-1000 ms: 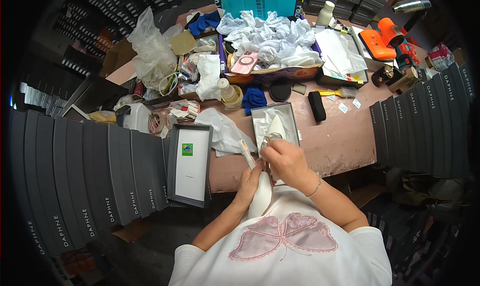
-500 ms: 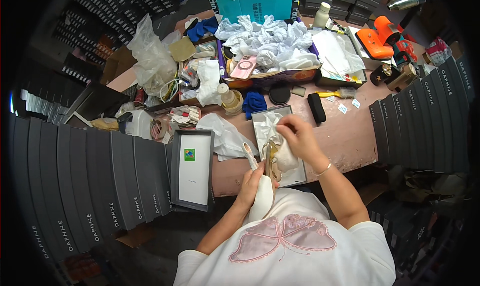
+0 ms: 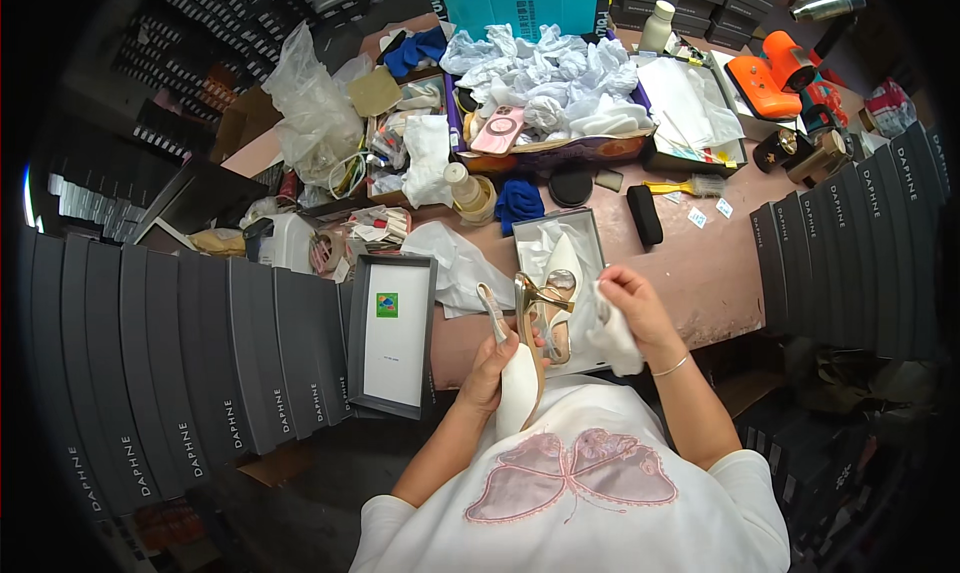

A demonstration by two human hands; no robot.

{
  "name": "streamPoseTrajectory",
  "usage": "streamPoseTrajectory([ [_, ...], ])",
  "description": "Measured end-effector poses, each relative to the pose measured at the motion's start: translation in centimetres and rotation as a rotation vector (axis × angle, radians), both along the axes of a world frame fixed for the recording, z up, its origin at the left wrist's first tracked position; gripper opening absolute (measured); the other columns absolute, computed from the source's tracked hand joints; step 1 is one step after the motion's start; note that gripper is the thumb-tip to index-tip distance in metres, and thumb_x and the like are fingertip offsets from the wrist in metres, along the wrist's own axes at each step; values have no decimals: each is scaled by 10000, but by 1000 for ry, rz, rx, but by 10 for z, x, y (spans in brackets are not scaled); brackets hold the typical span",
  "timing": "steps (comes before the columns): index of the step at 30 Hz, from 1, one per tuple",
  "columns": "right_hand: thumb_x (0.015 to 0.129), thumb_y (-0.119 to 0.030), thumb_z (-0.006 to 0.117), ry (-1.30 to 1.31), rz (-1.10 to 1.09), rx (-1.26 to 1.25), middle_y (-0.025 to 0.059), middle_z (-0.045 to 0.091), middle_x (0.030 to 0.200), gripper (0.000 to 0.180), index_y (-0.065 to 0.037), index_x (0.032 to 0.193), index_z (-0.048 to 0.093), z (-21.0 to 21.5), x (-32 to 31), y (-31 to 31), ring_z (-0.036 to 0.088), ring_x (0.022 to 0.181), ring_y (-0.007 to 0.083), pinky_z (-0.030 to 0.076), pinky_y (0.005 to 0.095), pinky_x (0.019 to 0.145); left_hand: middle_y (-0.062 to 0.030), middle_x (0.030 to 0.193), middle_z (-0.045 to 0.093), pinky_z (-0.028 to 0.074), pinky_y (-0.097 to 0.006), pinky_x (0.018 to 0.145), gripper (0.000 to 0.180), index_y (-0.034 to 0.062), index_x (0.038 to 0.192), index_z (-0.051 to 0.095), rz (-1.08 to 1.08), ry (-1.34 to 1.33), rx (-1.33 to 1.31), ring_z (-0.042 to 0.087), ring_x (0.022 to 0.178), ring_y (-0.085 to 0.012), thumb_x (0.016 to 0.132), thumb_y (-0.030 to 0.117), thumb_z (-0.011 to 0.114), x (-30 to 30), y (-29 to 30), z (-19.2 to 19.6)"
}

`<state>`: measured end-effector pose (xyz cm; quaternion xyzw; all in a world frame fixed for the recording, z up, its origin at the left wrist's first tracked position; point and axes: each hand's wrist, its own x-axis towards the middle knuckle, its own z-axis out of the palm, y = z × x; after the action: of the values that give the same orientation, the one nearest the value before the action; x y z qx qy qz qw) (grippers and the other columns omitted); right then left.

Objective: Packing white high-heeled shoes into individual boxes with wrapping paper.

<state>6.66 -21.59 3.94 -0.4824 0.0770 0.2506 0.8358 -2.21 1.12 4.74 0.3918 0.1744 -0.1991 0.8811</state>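
Note:
My left hand (image 3: 487, 369) is closed around a white slingback shoe (image 3: 519, 385), its toe pointing down toward me and its gold heel up. Pinched in the fingers of my right hand (image 3: 636, 311) is a crumpled white cloth (image 3: 612, 335), hanging just right of the shoe box. A second white shoe (image 3: 562, 263) lies on white tissue in the open grey shoe box (image 3: 597, 248), toe away from me. The held shoe's heel overlaps it in view. Left of my left hand, the box lid (image 3: 428, 318) rests with its white inside showing.
Stacked dark shoe boxes (image 3: 205, 358) line the left, with another row (image 3: 840, 258) at right. Beyond the shoe box lie a black case (image 3: 645, 216), a yellow-handled brush (image 3: 690, 187), a blue cloth (image 3: 519, 204), a bottle (image 3: 468, 193) and a carton (image 3: 560, 153) of crumpled paper.
My right hand has moved right and down, carrying the white cloth off the shoe in the box. That shoe now shows plainly. My left hand still grips the other shoe.

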Motion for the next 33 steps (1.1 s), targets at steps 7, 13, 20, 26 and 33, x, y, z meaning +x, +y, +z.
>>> streamPoseTrajectory([
  [7, 895, -91, 642, -135, 82, 89, -15, 597, 917, 101, -32, 964, 597, 25, -6, 28, 546, 830, 58, 462, 210, 751, -105, 1009, 576, 543, -334, 842, 556, -21, 1229, 445, -44, -113, 38, 611, 925, -164, 815, 271, 675, 10, 8, 21],
  [13, 897, -98, 642, -311, 221, 23, -3, 603, 909, 109, -26, 960, 591, 50, -7, 20, 552, 825, 55, 465, 212, 740, -121, 1068, 582, 503, -360, 907, 616, -38, 1261, 457, -174, -130, -93, 606, 978, -210, 756, 263, 640, 2, 13, 25],
  [20, 904, -87, 631, -273, 174, 8, 3, 603, 917, 98, -26, 961, 581, 52, -29, 36, 557, 826, 58, 467, 209, 739, -110, 1138, 589, 440, -286, 927, 638, -42, 1349, 396, -121, -250, 356, 571, 1022, -142, 849, 234, 680, 2, 12, 25],
  [26, 917, -77, 608, -204, 72, 34, -13, 591, 896, 80, -22, 969, 583, 48, -21, 44, 531, 808, 40, 452, 198, 727, -105, 1041, 618, 482, -270, 812, 391, 18, 1297, 442, -200, -384, 549, 599, 925, -141, 944, 170, 516, 14, 28, 13],
  [33, 892, -58, 629, -293, 86, -99, -15, 598, 873, 81, -21, 957, 597, 60, -22, 19, 541, 798, 41, 457, 203, 717, -90, 855, 580, 547, -297, 572, 346, 91, 1157, 498, 171, -79, -151, 611, 705, -188, 973, 377, 434, 22, 40, 14],
])
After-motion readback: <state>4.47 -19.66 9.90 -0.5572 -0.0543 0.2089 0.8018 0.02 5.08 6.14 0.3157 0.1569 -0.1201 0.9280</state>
